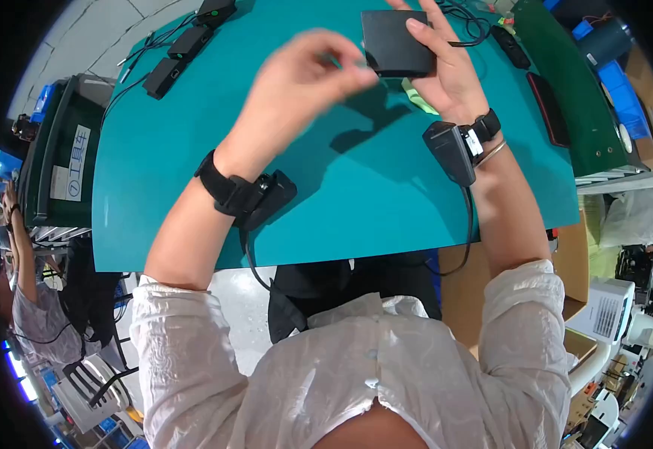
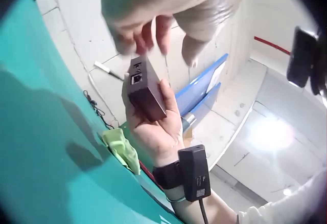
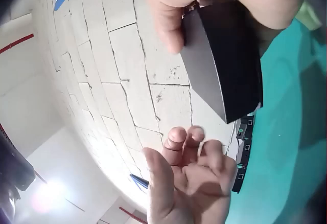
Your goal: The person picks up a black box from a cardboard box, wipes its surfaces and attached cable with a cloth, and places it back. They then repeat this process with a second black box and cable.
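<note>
My right hand [image 1: 452, 75] grips a flat black box [image 1: 397, 43] above the table, thumb over its top face and fingers round the far side. Along one narrow side of the box [image 2: 145, 88], the left wrist view shows a network port and smaller sockets. Blurred and loosely curled, my left hand [image 1: 296, 82] is held beside the box's near left corner. Between the thumb and fingers of the left hand [image 3: 191, 185], nothing shows in the right wrist view; its palm is turned up, apart from the box. A light green cloth [image 1: 418, 97] lies under the right hand.
On the green table [image 1: 341, 217], several small black boxes [image 1: 165, 77] with cables line the left back edge. A black cable [image 1: 467, 19] coils at the back right. Near the right edge lies a dark red-rimmed flat object [image 1: 548, 110]. A cardboard box [image 1: 506, 299] stands below the table's right front.
</note>
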Available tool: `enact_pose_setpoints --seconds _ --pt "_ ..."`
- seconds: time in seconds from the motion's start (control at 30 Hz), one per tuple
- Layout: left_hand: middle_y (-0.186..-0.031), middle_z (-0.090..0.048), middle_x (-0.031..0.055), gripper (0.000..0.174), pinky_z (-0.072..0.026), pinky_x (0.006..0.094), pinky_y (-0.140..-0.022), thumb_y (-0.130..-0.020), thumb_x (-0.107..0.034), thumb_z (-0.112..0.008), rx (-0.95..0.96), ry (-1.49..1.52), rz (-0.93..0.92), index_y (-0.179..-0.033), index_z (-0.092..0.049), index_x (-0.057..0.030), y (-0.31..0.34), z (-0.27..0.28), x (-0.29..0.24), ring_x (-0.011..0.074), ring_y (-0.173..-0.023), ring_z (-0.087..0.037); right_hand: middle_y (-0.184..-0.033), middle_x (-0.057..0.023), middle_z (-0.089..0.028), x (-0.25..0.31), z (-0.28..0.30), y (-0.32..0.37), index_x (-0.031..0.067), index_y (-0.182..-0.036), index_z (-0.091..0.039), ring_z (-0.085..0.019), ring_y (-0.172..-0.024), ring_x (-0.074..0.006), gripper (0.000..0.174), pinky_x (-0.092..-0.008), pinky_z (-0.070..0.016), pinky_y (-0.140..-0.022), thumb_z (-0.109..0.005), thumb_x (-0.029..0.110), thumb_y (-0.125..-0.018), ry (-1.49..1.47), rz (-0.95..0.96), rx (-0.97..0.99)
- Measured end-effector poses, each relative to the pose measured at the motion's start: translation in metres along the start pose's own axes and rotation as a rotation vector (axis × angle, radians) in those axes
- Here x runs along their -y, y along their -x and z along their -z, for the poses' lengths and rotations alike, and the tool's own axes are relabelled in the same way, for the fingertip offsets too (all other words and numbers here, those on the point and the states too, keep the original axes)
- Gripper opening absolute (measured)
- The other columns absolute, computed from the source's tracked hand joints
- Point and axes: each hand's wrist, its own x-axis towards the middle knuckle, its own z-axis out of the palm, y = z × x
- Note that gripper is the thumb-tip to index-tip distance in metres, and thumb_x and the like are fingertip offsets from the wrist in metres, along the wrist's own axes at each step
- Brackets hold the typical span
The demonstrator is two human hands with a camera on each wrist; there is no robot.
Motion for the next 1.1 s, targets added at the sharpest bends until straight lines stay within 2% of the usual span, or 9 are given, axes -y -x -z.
enact_pose_setpoints --seconds 0.03,0.1,0.13,0.23,0.47,0.73,0.87,0.97,1.1 --pt "-0.096 -0.062 0.0099 0.037 -0.0504 0.0232 -0.062 -0.087 -0.022 -0.066 0.203 0.082 0.163 -0.113 -0.054 0.0019 0.001 -0.008 -0.004 0.0130 -0.078 -0.062 -0.145 -0.0097 -0.033 -0.002 0.000 -0.001 0.0145 -0.148 -0.019 -0.051 -0.116 -0.0222 0.068 -0.0363 -0.0468 -0.094 -0.053 0.001 -0.091 0.012 0.041 -0.049" --pt "-0.093 -0.062 0.0119 0.042 -0.0515 0.0241 -0.062 -0.088 -0.022 -0.066 0.434 0.360 0.351 -0.114 -0.052 0.0068 0.007 -0.030 -0.001 0.0141 -0.078 -0.063 -0.143 -0.0096 -0.037 -0.005 0.002 -0.006 0.0133 -0.148 -0.021 -0.052 -0.113 -0.0209 0.067 -0.0356 -0.0471 -0.093 -0.052 0.000 -0.090 0.034 0.080 -0.094" --pt "-0.099 -0.061 0.0144 0.047 -0.0536 0.0267 -0.070 -0.088 -0.022 -0.066 0.473 0.451 0.391 -0.117 -0.049 0.0103 0.008 -0.040 0.002 0.0161 -0.085 -0.063 -0.139 -0.0093 -0.039 -0.009 0.005 -0.011 0.0122 -0.147 -0.024 -0.052 -0.111 -0.0201 0.065 -0.0348 -0.0471 -0.093 -0.053 -0.001 -0.090 0.063 0.105 -0.093" --pt "-0.109 -0.058 0.0133 0.050 -0.0531 0.0309 -0.083 -0.086 -0.021 -0.067 0.487 0.605 0.367 -0.121 -0.047 0.0099 0.010 -0.058 0.007 0.0183 -0.093 -0.062 -0.132 -0.0089 -0.044 -0.019 -0.003 -0.011 0.0097 -0.144 -0.032 -0.051 -0.107 -0.0172 0.060 -0.0309 -0.0453 -0.091 -0.054 -0.002 -0.089 0.119 0.128 -0.129" --pt "-0.102 -0.061 0.0101 0.042 -0.0509 0.0287 -0.083 -0.089 -0.023 -0.065 0.324 0.631 0.413 -0.115 -0.052 0.0073 0.012 -0.053 0.012 0.0160 -0.091 -0.063 -0.130 -0.0104 -0.046 -0.029 -0.012 -0.021 0.0081 -0.142 -0.035 -0.049 -0.105 -0.0144 0.060 -0.0254 -0.0437 -0.089 -0.059 -0.002 -0.087 0.403 0.203 -0.128" --pt "-0.103 -0.061 0.0112 0.042 -0.0503 0.0264 -0.080 -0.090 -0.022 -0.062 0.269 0.642 0.365 -0.116 -0.050 0.0085 0.004 -0.042 0.022 0.0153 -0.091 -0.063 -0.118 -0.0097 -0.057 -0.016 -0.043 -0.027 0.0016 -0.134 -0.041 -0.056 -0.105 -0.0186 0.050 -0.0306 -0.0474 -0.090 -0.061 0.006 -0.088 0.030 -0.091 -0.088" --pt "-0.099 -0.060 0.0081 0.040 -0.0521 0.0274 -0.083 -0.089 -0.022 -0.064 0.270 0.666 0.337 -0.113 -0.051 0.0064 0.002 -0.041 0.027 0.0135 -0.092 -0.062 -0.116 -0.0102 -0.059 -0.012 -0.045 -0.025 0.0001 -0.127 -0.046 -0.058 -0.103 -0.0205 0.042 -0.0319 -0.0488 -0.090 -0.061 0.010 -0.089 -0.095 -0.049 -0.086" --pt "-0.101 -0.060 0.0077 0.042 -0.0528 0.0270 -0.085 -0.088 -0.019 -0.066 0.418 0.821 0.303 -0.117 -0.049 0.0063 0.001 -0.042 0.037 0.0124 -0.093 -0.061 -0.117 -0.0108 -0.059 -0.008 -0.041 -0.027 0.0003 -0.125 -0.047 -0.058 -0.104 -0.0208 0.040 -0.0317 -0.0489 -0.090 -0.061 0.011 -0.089 -0.187 -0.002 0.017" --pt "-0.104 -0.059 0.0076 0.047 -0.0531 0.0271 -0.086 -0.086 -0.011 -0.066 0.391 0.830 0.318 -0.123 -0.044 0.0068 0.000 -0.045 0.039 0.0131 -0.093 -0.061 -0.117 -0.0118 -0.058 -0.008 -0.041 -0.019 0.0010 -0.126 -0.046 -0.058 -0.104 -0.0219 0.042 -0.0336 -0.0501 -0.089 -0.063 0.009 -0.088 -0.060 -0.013 0.001"
